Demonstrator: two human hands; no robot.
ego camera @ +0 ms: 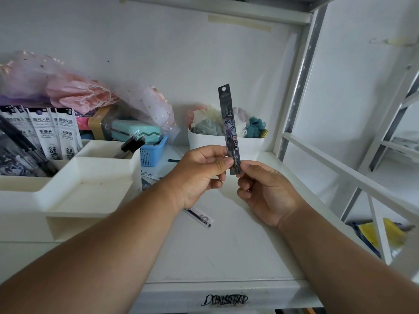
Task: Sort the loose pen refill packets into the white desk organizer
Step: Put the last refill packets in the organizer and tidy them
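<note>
A narrow dark refill packet (229,123) with a printed figure stands upright above the shelf. My left hand (199,175) and my right hand (265,191) both pinch its lower end between thumb and fingers. The white desk organizer (90,189) sits at the left, with its front tray bare. Several white refill packets (54,132) and dark ones (15,155) stand in its rear compartments. Another loose packet (200,217) lies flat on the shelf under my left wrist, and more lie beside the organizer (150,174).
A blue basket (153,152) and a white bin of cloth items (226,141) stand at the back of the white shelf (226,245). Pink gauzy bags (74,89) pile at the back left. A shelf upright (297,96) and rail (340,168) bound the right side.
</note>
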